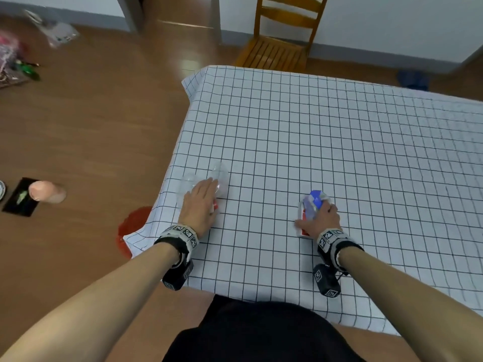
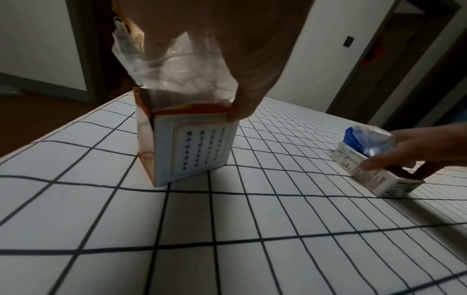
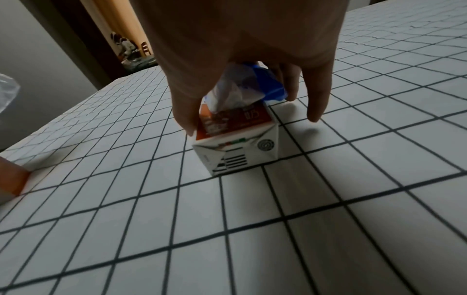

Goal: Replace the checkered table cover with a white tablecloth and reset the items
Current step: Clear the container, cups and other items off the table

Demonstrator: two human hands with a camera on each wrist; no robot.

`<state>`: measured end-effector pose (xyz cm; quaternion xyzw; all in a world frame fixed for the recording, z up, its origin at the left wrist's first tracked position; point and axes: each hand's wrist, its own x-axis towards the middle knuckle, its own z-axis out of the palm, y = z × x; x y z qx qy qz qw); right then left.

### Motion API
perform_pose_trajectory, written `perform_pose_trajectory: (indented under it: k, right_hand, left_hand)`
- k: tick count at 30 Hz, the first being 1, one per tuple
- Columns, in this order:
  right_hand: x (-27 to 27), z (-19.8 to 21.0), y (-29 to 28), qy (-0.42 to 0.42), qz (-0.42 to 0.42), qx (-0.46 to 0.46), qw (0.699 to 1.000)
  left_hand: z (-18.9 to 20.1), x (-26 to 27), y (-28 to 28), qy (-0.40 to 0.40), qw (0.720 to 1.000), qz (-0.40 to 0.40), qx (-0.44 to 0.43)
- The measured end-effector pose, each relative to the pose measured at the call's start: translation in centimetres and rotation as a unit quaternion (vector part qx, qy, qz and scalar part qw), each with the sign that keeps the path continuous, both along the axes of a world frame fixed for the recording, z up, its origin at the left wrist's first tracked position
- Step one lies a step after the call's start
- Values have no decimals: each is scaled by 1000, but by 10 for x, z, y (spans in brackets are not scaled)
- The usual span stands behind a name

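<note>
The checkered cover (image 1: 339, 139) lies over the whole table. Near its left edge stands a small printed box (image 2: 192, 147) with a clear plastic bag (image 2: 171, 65) sticking out of its open top. My left hand (image 1: 206, 194) grips this box from above, thumb (image 2: 240, 107) on the top rim. A white and red carton (image 3: 237, 139) lies flat further right, with a blue and clear wrapper (image 3: 252, 83) at its far end. My right hand (image 1: 321, 215) holds it, thumb (image 3: 187, 111) on one side and fingers (image 3: 316, 95) on the other.
A wooden chair (image 1: 282, 40) stands beyond the table's far edge. On the floor to the left are a pink cup (image 1: 47, 192) on a black mat (image 1: 21, 197), a plastic bag (image 1: 57, 32) and a red object (image 1: 133, 223) by the cover's corner.
</note>
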<state>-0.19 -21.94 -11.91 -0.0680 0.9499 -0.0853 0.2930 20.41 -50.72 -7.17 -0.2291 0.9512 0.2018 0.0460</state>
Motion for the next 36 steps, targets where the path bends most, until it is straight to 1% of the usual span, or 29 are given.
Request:
perform_pose_trajectory:
  k: [2, 4, 6, 8, 10, 14, 21, 24, 29, 32, 36]
  right_hand:
    - [4, 1, -5, 5, -12, -2, 1000]
    - [8, 5, -11, 17, -14, -5, 1000]
    - [14, 6, -16, 19, -15, -18, 1000]
    - [20, 7, -19, 28, -23, -40, 999]
    - [28, 8, -20, 36, -24, -69, 997]
    - [45, 6, -22, 36, -45, -127, 990]
    - [61, 18, -31, 3, -48, -188, 981]
    - [59, 18, -42, -4, -27, -214, 977]
    - [62, 19, -64, -17, 30, -232, 972]
    - [74, 16, -84, -37, 64, -252, 965]
    - [106, 18, -117, -73, 115, -280, 950]
  left_hand:
    - [-7, 7, -8, 22, 1000, -12, 17]
    - [-10, 11, -15, 11, 1000, -7, 28]
    - [-13, 9, -20, -24, 999, 9, 23]
    - [-13, 5, -21, -78, 997, 3, -15]
    - [-12, 2, -21, -109, 994, 0, -30]
    - [-11, 0, -25, -118, 993, 0, 4]
    - [0, 18, -26, -105, 994, -1, -5]
    - [11, 29, -22, -85, 996, 29, -12]
    - [45, 59, -8, -46, 995, 90, -14]
    - [67, 89, 1, -35, 990, 132, -18]
    - [90, 141, 5, -38, 979, 194, -42]
